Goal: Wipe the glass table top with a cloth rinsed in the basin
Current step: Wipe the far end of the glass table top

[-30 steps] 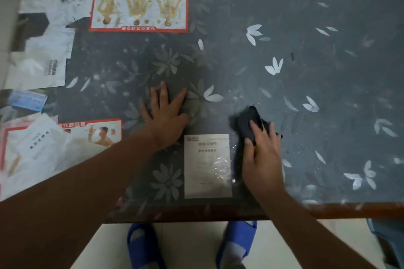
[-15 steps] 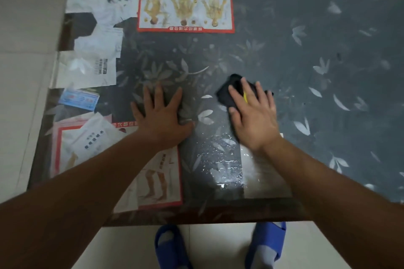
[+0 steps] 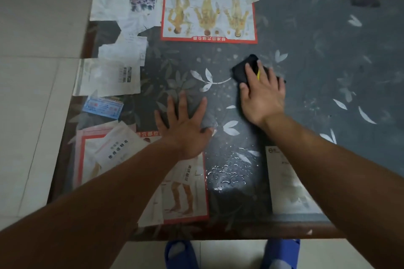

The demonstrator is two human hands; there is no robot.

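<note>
The glass table top (image 3: 328,54) covers a dark floral sheet with papers and posters under it. A dark cloth (image 3: 243,70) with a yellow streak lies on the glass past the table's middle. My right hand (image 3: 262,91) presses flat on the cloth with straight, spread fingers, hiding most of it. My left hand (image 3: 185,124) rests flat on the bare glass to the left, fingers spread, holding nothing. Water droplets (image 3: 227,172) glisten on the glass near the front edge, between my forearms. No basin is in view.
A red-framed poster (image 3: 207,13) and several papers (image 3: 109,76) lie under the glass at the left and back. The wooden table rim (image 3: 218,233) runs along the front, with my blue slippers (image 3: 181,253) on the tiled floor below it. A dark furniture piece stands beyond the far edge.
My right hand has pushed the cloth away from me, from beside the white card near the front toward the table's middle. My left hand stays planted flat. The view has shifted left.
</note>
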